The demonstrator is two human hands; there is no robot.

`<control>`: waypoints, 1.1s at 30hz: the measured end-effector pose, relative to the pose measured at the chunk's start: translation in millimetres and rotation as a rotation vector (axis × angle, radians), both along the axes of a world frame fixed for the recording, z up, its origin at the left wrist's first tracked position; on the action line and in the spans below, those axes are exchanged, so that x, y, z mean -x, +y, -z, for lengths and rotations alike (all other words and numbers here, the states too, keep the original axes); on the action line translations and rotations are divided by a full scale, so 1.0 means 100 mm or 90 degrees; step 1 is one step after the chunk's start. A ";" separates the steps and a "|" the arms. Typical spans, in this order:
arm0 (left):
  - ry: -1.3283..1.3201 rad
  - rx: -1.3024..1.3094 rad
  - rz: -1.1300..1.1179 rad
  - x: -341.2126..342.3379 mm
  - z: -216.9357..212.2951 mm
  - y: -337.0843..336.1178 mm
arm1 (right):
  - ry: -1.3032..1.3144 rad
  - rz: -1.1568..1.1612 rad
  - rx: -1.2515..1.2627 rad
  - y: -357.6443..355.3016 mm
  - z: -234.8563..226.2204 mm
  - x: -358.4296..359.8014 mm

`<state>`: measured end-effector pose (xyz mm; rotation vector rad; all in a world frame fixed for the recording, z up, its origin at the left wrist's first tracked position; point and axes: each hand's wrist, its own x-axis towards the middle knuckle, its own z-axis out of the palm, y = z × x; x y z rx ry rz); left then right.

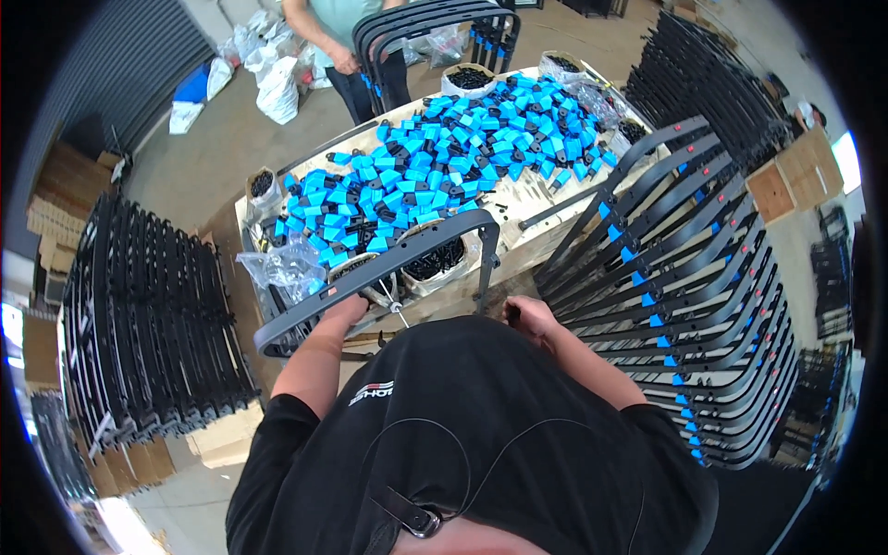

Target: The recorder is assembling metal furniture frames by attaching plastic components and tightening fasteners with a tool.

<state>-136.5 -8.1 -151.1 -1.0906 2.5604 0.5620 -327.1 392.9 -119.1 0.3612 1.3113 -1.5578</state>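
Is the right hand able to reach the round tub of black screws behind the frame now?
Probably yes. The right hand is near the table edge, and the tub of black screws sits just beyond the black frame, whose bar partly crosses the way.

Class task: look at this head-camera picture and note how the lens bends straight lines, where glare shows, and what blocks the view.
Head view: fisheye bends the stacked black frames toward the rim; corners black; bright glare at the right edge; the person's black shirt fills the lower middle; left hand on the curved black frame, its fingers hidden.
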 end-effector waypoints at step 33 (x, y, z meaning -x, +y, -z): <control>0.319 -0.347 0.141 0.62 -1.83 1.42 | -0.119 -0.094 0.168 -0.84 -0.53 0.13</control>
